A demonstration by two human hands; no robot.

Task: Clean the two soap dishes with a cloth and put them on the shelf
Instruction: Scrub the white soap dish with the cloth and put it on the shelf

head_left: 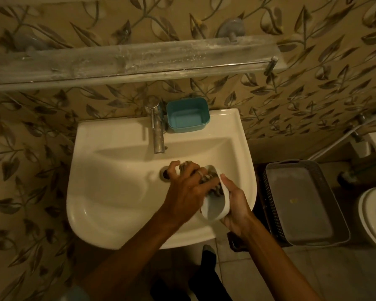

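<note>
Both hands (189, 187) grip dish (215, 205), cloth (213, 183).

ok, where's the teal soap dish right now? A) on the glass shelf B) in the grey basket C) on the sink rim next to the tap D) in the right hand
C: the teal soap dish sits on the back rim of the sink, just right of the tap, away from both hands.

cloth (213, 183) mostly hidden under left hand (187, 185)
</note>
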